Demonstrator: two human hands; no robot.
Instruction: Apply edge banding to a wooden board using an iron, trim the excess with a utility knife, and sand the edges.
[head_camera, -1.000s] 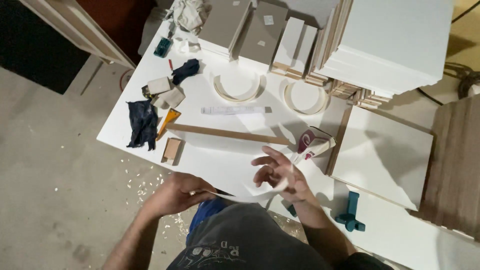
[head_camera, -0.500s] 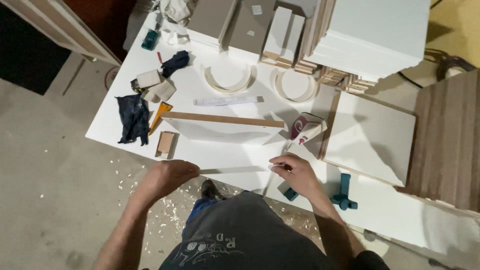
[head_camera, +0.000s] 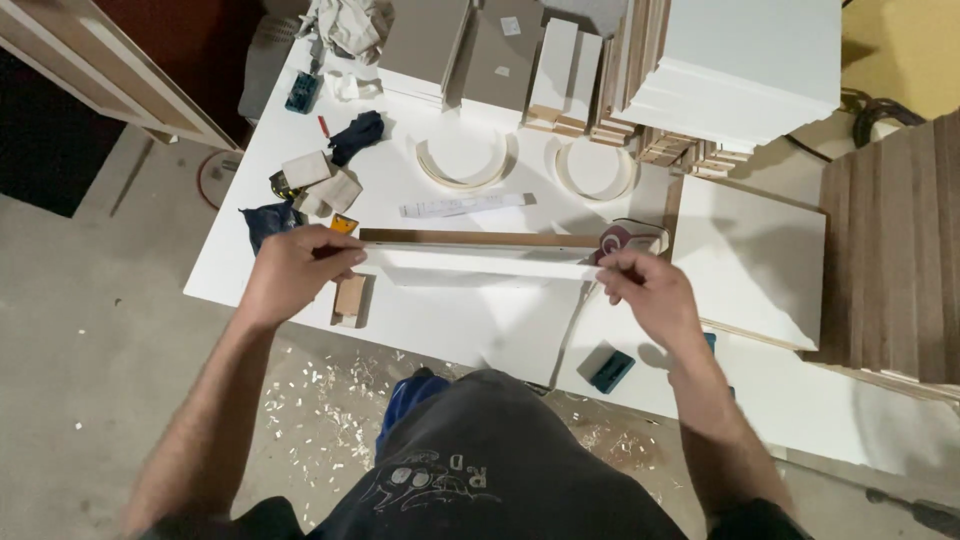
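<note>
Standing over a white rectangular worktable (head_camera: 440, 320), with pale wood shavings (head_camera: 330, 385) scattered on the grey floor at its near edge

Far left on the table: one dark blue crumpled rag (head_camera: 268, 222), one small teal box (head_camera: 302, 91) up top, one dark navy glove (head_camera: 357, 135), and two small pale blocks (head_camera: 320, 180) side by side

Left hand (head_camera: 290, 270) curled around the left end of one long narrow white panel with a brown wooden edge (head_camera: 480, 258), fingers closed onto it, thumb under. One little tan wooden block (head_camera: 350, 298) lying flat just below that hand

Middle: panel stretched crosswise on the table, held at both ends. Behind it one thin white ruler-like strip (head_camera: 462, 206), then two curved white half-ring pieces (head_camera: 462, 165), one left and one right (head_camera: 595, 170)

Right hand (head_camera: 640, 290) pinching the panel's right end, fingertips closed on it, right beside one red and white tape roll (head_camera: 622, 240). One small dark teal block (head_camera: 607, 367) near the front edge, below that hand

Right side: one white square board (head_camera: 755, 260) lying flat, one tall stack of white boards (head_camera: 740, 70) at the back, plus a row of brown wooden planks (head_camera: 895, 260) on edge at the far right
</note>
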